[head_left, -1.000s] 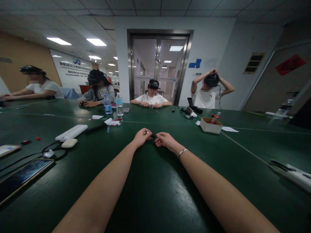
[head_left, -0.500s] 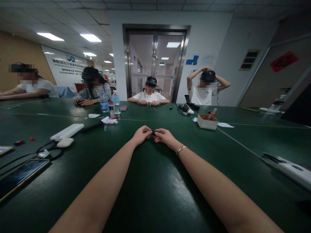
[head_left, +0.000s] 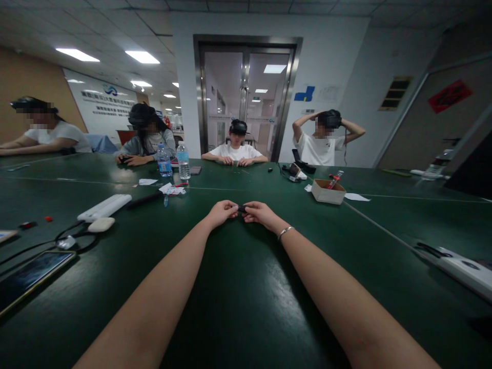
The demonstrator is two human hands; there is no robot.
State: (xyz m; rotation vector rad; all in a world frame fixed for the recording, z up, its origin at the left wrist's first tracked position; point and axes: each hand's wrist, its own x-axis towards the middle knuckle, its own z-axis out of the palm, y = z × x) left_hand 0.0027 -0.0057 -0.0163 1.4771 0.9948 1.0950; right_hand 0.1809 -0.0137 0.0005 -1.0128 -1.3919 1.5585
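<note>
Both arms reach out over the dark green table (head_left: pixel 238 287). Between my fingertips is a small black object (head_left: pixel 242 208), too small to tell its kind. My left hand (head_left: pixel 223 214) pinches its left end with thumb and fingers. On the other end, my right hand (head_left: pixel 262 216) has its thumb and fingers closed. A silver bracelet (head_left: pixel 285 233) circles my right wrist. The fingers hide part of the black object.
On the left lie a phone (head_left: pixel 34 279), a white device (head_left: pixel 104 207) and cables. Two water bottles (head_left: pixel 183 161) stand farther back. An open box (head_left: pixel 328 191) is at the right, a white device (head_left: pixel 467 269) at the far right. Several people in headsets sit around the table.
The hands stay at nearly the same spot, the left shifted slightly left. A bit more of the black object shows between the fingers. The view has tilted a little.
</note>
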